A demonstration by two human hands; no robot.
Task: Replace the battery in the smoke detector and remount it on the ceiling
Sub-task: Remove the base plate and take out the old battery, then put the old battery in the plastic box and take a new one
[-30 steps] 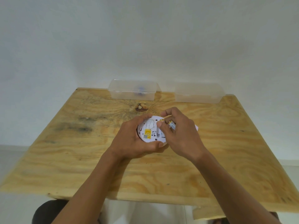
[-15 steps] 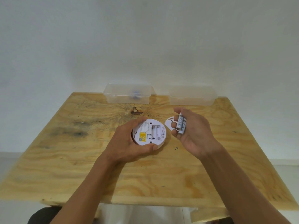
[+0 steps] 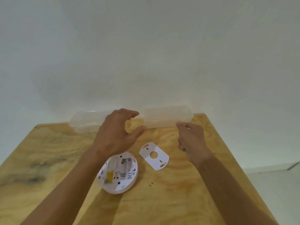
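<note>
surface: plywood table, pale grain with dark grey stains at the left; a few small dark specks just right of the detector
room: plain white wall behind the table; strip of pale floor at the right edge
left box: clear plastic lidded box at the far edge against the wall, partly behind the left hand; contents too blurred to tell
right box: second clear box beside it at the far edge, a gap between the two
smoke detector: round white smoke detector lying back-up on the table near centre, under the left wrist; battery bay open, slots look bare; yellow label on the left half, black markings around the bay
mounting plate: flat white mounting plate with a centre hole and small slots, on the table just right of the detector, not touching it
left hand: left hand raised above the table in front of the left box; fingers spread and loosely arched, thumb out, holding nothing
right hand: right hand raised near the right box; fingers curled inward; cannot tell whether anything is inside the grip
</note>
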